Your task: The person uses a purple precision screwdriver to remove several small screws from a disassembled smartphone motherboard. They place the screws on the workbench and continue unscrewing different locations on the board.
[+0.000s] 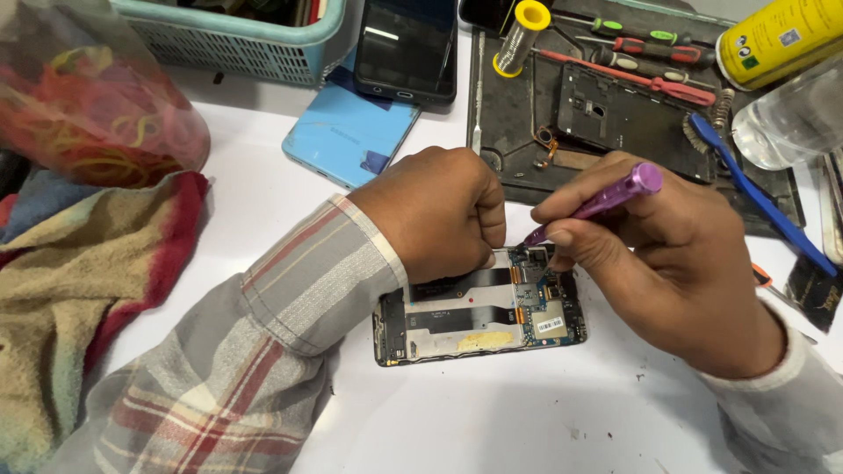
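An opened phone lies flat on the white table, its circuit board and flex cables exposed. My left hand is fisted and presses on the phone's upper edge, holding it down. My right hand grips a purple screwdriver like a pen. The tool's tip touches the board near the phone's top right corner. The part under the tip is hidden by my fingers.
A dark work mat at the back holds a black phone frame, several screwdrivers, a solder spool and a blue pry tool. A blue phone back, a black phone, a teal basket, a yellow can and cloth surround.
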